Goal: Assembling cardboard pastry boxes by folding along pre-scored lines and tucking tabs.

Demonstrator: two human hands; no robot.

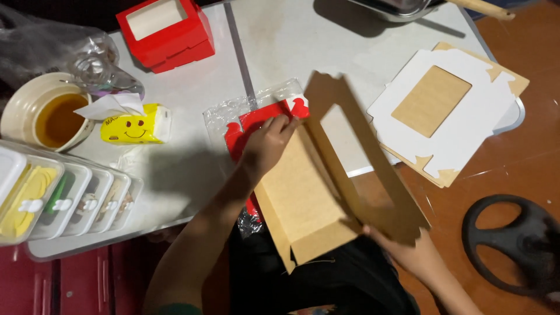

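Here both hands [265, 146] [408, 254] grip the cardboard box [309, 198]; rt fingers prob. hidden underneath.

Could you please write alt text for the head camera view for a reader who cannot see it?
Two bare hands fold a brown cardboard box with a window flap: the left hand presses its far end, the right hand grips the near corner. Nearby on the white table lie flat box blanks and a folded red box.

White table [280, 41], red window box [166, 29], yellow smiley tissue pack [135, 125], cream bowl [44, 114], row of lidded plastic containers [64, 198], flat white box blanks [449, 114], cellophane-wrapped red blanks [248, 119].
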